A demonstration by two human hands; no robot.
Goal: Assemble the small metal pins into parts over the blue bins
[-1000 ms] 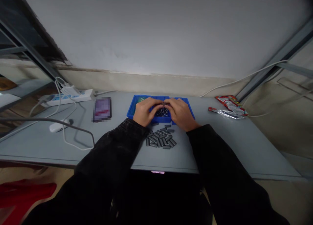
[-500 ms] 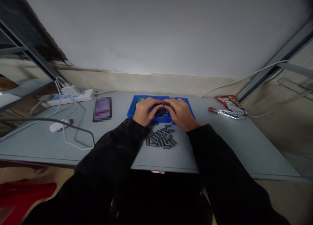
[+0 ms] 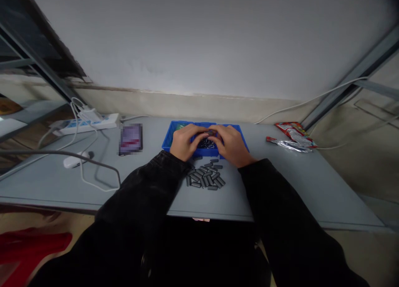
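Over the blue bins (image 3: 202, 153) my left hand (image 3: 183, 141) and my right hand (image 3: 230, 144) meet fingertip to fingertip. Both are closed in a pinch on one small dark grey piece (image 3: 210, 132), whose exact kind is too small and covered to tell. Below it, small shiny metal parts (image 3: 207, 143) lie in the middle bin. Green items (image 3: 180, 127) show in the left bin, while my right hand hides most of the right bin. Nearer my body, a pile of short dark grey cylindrical pieces (image 3: 205, 176) lies loose on the table.
A pixelated purple item (image 3: 130, 139) lies left on the grey table (image 3: 280, 187). Further left are a white power strip (image 3: 90, 124), a small white device (image 3: 75, 160) and looping cables. Red and silver wrappers (image 3: 294, 137) lie at right, before the wall.
The small dark grey piece has turned slightly between my fingertips. Both hands stay in nearly the same place, and the loose pile looks unchanged.
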